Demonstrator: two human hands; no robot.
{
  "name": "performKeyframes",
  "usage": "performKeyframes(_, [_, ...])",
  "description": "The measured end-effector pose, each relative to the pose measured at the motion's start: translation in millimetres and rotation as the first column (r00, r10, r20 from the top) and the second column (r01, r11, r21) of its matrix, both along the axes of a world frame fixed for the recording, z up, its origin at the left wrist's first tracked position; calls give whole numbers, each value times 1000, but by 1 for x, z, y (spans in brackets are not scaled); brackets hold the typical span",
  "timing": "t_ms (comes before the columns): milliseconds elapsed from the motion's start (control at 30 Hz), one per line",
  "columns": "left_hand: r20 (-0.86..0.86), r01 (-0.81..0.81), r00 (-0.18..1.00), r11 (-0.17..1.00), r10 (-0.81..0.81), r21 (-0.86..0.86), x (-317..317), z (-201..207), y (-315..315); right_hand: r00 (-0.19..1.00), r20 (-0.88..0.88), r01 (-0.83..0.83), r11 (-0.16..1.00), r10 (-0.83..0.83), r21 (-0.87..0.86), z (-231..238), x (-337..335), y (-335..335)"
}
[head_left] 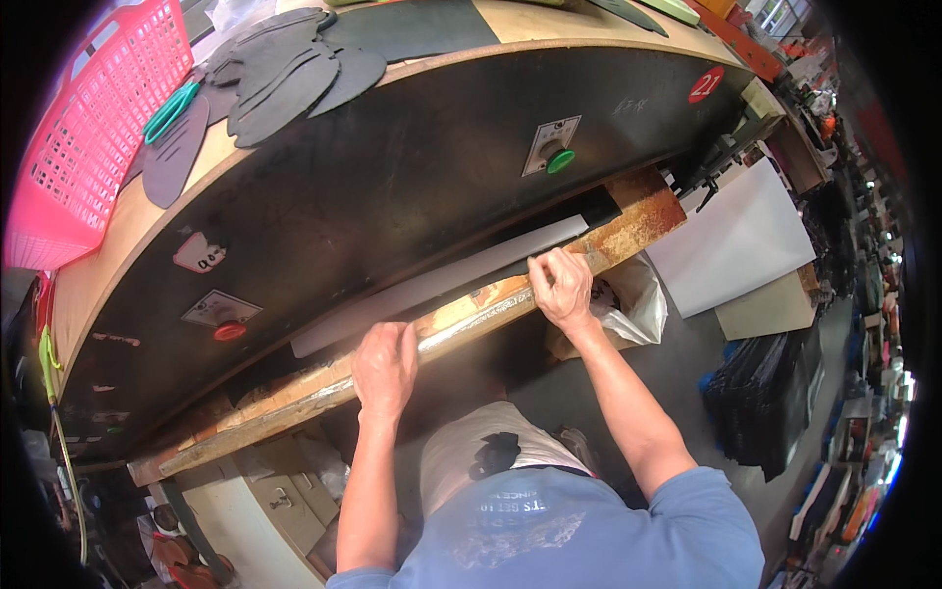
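Note:
My left hand (384, 370) is closed, its fingers curled down over a worn wooden rail (471, 316) along the front of a black machine. Further right, my right hand (563, 286) is also closed at the rail, knuckles up and thumb against the fingers. Just behind the rail, a dark strip runs between the two hands, reaching the right fingertips. Whatever either hand grips is hidden by the fingers. Past the hands, a long white strip (442, 283) lies in the gap under the machine's black front panel (363, 196).
The panel carries a green button (559, 161) and a red button (230, 330). Dark cut-out pieces (285, 83), teal-handled scissors (171, 113) and a pink basket (98, 137) are on top. White sheets (731, 240) and a black stack (763, 398) stand at right.

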State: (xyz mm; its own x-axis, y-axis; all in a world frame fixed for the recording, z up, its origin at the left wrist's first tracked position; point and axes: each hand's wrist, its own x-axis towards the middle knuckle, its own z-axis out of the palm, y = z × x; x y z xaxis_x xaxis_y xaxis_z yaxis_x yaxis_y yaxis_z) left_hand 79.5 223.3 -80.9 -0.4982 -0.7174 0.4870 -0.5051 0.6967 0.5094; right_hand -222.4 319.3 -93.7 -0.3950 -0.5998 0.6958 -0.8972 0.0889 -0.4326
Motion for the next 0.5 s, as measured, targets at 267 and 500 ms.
performKeyframes(267, [13,-8,1000,1000,8,-18,0,2,1,996,87,23,999,-26,30,-11,-3,-1])
performKeyframes(500, [-1,-47,999,997,47,-60,-3,-1,7,995,72,-63,998,64,-23,-15,-6,0])
